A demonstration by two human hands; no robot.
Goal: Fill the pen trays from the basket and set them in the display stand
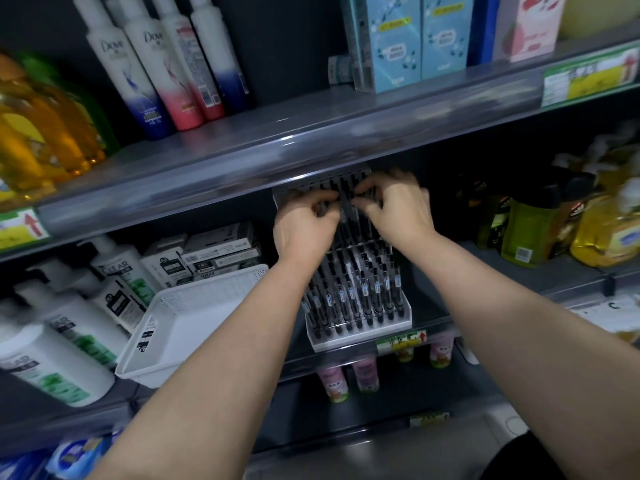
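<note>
Both hands work the upper pen tray (330, 177) at centre frame, just under the shelf lip.
The left hand (304, 225) and right hand (396, 207) curl their fingers onto the tray from either side, probably to seat it squarely in the display stand (363, 336). The stand's lower tier is packed with black pens (349, 296). The white basket (194, 306), lower left, shows none.

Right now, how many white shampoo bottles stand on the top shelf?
4 in a row, left to right: first bottle, second bottle, third bottle, fourth bottle. Others may hide behind.
</note>
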